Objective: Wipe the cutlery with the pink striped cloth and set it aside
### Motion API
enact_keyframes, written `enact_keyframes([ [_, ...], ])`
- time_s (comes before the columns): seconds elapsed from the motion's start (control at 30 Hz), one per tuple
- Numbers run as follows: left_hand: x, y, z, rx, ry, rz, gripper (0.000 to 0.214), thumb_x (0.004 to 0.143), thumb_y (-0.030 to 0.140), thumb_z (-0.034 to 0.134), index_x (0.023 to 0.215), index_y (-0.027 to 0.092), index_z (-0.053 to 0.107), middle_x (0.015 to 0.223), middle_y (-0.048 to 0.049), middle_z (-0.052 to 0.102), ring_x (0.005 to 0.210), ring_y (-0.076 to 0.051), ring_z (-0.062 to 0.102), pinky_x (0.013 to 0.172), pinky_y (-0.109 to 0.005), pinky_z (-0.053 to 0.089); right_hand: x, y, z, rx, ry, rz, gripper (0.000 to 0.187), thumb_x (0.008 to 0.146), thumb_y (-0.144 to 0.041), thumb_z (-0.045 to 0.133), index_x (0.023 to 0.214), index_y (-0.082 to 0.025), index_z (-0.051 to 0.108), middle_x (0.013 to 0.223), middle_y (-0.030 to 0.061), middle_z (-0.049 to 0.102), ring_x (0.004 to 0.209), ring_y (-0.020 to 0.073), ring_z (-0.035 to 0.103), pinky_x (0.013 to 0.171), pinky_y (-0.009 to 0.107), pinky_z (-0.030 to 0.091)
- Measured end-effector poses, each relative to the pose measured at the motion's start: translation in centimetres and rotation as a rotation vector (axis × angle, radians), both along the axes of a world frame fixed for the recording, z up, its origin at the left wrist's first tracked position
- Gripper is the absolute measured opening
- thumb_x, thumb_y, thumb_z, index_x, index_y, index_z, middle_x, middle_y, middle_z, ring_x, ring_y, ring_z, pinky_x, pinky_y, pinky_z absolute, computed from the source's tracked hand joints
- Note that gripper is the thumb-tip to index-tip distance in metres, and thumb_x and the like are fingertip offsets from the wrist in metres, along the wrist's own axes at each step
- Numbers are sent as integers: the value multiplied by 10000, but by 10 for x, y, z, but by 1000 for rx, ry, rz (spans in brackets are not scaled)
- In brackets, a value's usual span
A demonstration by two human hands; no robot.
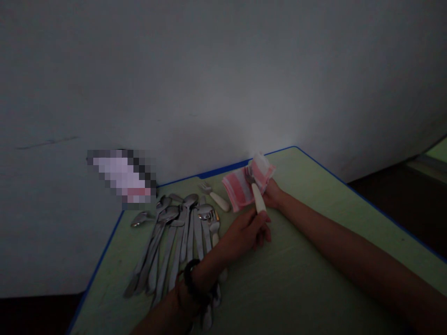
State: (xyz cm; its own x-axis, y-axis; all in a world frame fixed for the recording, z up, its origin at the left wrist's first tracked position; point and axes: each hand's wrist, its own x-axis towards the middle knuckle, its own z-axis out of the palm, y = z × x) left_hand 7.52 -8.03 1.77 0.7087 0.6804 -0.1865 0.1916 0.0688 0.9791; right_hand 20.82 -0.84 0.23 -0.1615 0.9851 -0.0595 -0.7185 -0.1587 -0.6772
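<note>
A grey wall (223,70) fills the view toward 12 o'clock. Below it spreads a pale green table (307,181) with a blue edge. Taking the tabletop's middle as the clock's centre, 2 bare forearms reach in, the left from 7 o'clock, the right from 4. A pile of metal cutlery (169,246) lies at 9 o'clock, partly behind the left forearm. At 10 o'clock is a pixelated object (122,177), too obscured to identify. A pink-and-white cloth (240,188) is at 12 o'clock, draped at the right hand.

The left hand (249,230) pinches the handle end of a white-handled fork (258,197), also near 12 o'clock, tines pointing up in front of the cloth. The right hand (273,193) is behind the cloth; its fingers are hidden, so I cannot tell how tightly they close. A dark bracelet (192,279) circles the left wrist. Another pale-handled fork (220,201) lies at 11 o'clock, between pile and cloth.
</note>
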Motion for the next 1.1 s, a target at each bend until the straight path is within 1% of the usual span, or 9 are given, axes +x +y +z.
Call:
enact_keyframes([
  [0.13,0,0,0,-14,-18,22,300,897,438,349,891,164,470,577,22,585,393,-72,476,375,-174,350,0,0,0,-10,31,18,176,810,-273,473,725,-198,608,670,20,660,744,184,611,755,336,500],
  [0.23,0,0,0,-20,-26,39,313,899,451,342,926,162,460,582,25,578,395,-74,482,359,-168,352,-1,-1,0,-24,46,3,206,825,-276,462,698,-190,599,615,13,640,665,165,601,685,300,505],
  [0.4,0,-2,2,-12,-4,59,292,902,433,339,902,166,457,588,28,569,390,-68,469,343,-161,342,2,-7,2,-35,-142,19,135,779,-252,585,695,-149,610,529,-10,598,473,106,513,509,226,447],
  [0.53,1,-3,6,-20,13,55,253,880,408,384,823,172,453,592,22,573,408,-73,487,342,-160,342,5,-11,4,-12,-243,85,119,743,-244,640,740,-126,630,544,-2,611,476,101,510,514,230,432],
  [0.63,1,-3,9,-55,25,113,212,859,369,401,766,181,433,556,38,551,363,-71,461,322,-168,337,3,-10,3,20,-262,91,166,682,-237,701,773,-116,635,585,3,627,513,103,526,545,233,430],
  [0.77,1,-1,9,-88,28,186,189,838,326,391,713,188,425,487,65,481,332,-76,441,310,-175,343,-3,-9,2,66,-297,27,294,601,-338,760,742,-119,625,587,-17,614,499,83,484,508,213,377],
  [0.9,-1,0,2,-89,-10,141,269,847,416,408,699,191,418,501,62,463,370,-85,470,312,-171,356,-7,-11,5,40,-369,-51,365,624,-465,712,623,-119,593,489,-39,542,450,74,413,458,217,312],
  [1.0,-1,0,1,-110,-61,130,296,846,460,415,709,197,406,509,64,444,390,-92,479,314,-171,359,-8,-10,7,-37,-312,-106,374,666,-491,670,617,-128,592,503,-28,550,477,90,426,488,232,339],
  [1.1,-2,0,4,-128,-89,154,317,849,475,404,691,200,386,510,65,427,380,-90,463,315,-177,359,-8,-7,8,-132,-149,-112,315,724,-449,627,644,-145,600,534,-23,570,513,104,464,543,237,389],
])
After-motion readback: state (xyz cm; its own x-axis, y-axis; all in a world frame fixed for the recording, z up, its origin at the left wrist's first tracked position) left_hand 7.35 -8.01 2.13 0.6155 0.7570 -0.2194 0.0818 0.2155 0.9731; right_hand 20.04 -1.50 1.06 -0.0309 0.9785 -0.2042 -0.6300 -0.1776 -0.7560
